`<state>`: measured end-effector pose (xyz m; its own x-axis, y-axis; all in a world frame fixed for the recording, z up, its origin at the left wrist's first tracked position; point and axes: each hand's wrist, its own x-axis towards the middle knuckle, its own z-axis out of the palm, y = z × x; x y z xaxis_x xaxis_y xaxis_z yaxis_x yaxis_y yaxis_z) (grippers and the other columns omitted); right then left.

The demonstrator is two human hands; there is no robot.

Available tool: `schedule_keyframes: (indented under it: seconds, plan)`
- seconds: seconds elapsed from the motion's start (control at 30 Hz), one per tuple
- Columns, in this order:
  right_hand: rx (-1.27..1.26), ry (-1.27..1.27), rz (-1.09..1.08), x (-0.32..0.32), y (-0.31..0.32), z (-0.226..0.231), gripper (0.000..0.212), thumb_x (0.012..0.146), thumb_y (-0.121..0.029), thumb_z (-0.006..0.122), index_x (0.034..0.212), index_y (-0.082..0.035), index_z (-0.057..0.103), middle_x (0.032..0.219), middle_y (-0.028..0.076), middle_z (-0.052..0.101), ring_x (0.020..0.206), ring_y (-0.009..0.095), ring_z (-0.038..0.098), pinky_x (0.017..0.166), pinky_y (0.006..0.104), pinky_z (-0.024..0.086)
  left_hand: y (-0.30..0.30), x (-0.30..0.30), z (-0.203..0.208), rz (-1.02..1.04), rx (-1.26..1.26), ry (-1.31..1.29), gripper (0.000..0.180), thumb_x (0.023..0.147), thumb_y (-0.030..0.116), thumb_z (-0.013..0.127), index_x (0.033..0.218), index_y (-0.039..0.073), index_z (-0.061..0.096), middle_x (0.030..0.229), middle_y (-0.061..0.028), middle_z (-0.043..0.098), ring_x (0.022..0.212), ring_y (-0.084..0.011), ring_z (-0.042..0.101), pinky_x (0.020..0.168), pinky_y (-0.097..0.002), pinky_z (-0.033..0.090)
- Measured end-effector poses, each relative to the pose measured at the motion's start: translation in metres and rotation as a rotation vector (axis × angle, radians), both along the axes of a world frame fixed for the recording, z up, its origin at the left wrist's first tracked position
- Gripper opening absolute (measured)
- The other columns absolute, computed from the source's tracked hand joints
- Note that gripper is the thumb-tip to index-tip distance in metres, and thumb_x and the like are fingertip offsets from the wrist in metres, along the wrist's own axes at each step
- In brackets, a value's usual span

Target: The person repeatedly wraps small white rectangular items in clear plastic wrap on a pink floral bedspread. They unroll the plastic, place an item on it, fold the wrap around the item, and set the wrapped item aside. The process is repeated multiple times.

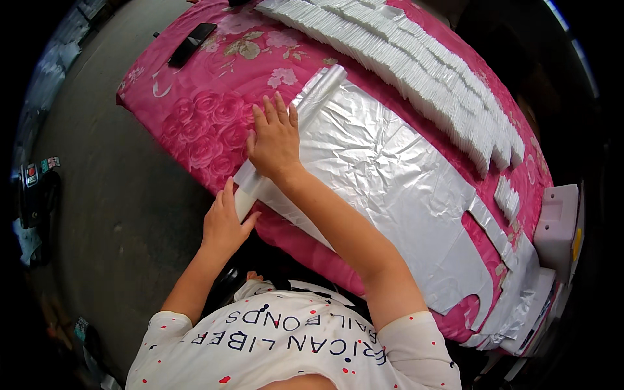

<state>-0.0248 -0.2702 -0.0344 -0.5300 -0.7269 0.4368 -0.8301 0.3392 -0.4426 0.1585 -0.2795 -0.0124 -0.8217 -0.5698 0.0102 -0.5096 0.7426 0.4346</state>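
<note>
A stack of thin, crinkled silvery-white plastic bags with cut-out handles lies flat on the table. Along its left end runs a roll of plastic film, with a pale core showing at the near end. My right hand presses flat on the roll, its fingers stretched out and spread. At the near end, my left hand has its thumb and fingers on either side of the core; its palm side is partly hidden.
Long rows of folded white bundles line the far side of the pink flowered tablecloth. A small white bundle sits at the right. A black phone lies far left. White plastic bins stand beyond the right edge.
</note>
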Motion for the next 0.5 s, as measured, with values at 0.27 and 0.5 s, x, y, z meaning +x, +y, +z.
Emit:
schedule_keyframes:
  seconds: [0.27, 0.5]
  plan:
    - [-0.904, -1.525, -0.008, -0.007, 0.039, 0.027, 0.059, 0.078, -0.019, 0.064, 0.125, 0.000, 0.032, 0.108, 0.016, 0.051, 0.088, 0.022, 0.058, 0.078, 0.0369, 0.051, 0.004, 0.000, 0.009, -0.092, 1.590, 0.207, 0.065, 0.075, 0.024, 0.067, 0.127, -0.002, 0.038, 0.096, -0.0140, 0.060, 0.072, -0.0161, 0.060, 0.065, -0.0279, 0.052]
    - [-0.976, -1.618, -0.011, -0.013, 0.119, 0.068, 0.055, 0.077, -0.021, 0.067, 0.119, -0.001, 0.037, 0.089, 0.009, 0.054, 0.078, 0.016, 0.057, 0.070, 0.0320, 0.051, 0.038, -0.033, 0.029, -0.308, 1.901, 0.053, 0.080, 0.077, 0.046, 0.059, 0.131, -0.006, 0.031, 0.100, -0.0170, 0.057, 0.078, -0.0148, 0.059, 0.068, -0.0269, 0.052]
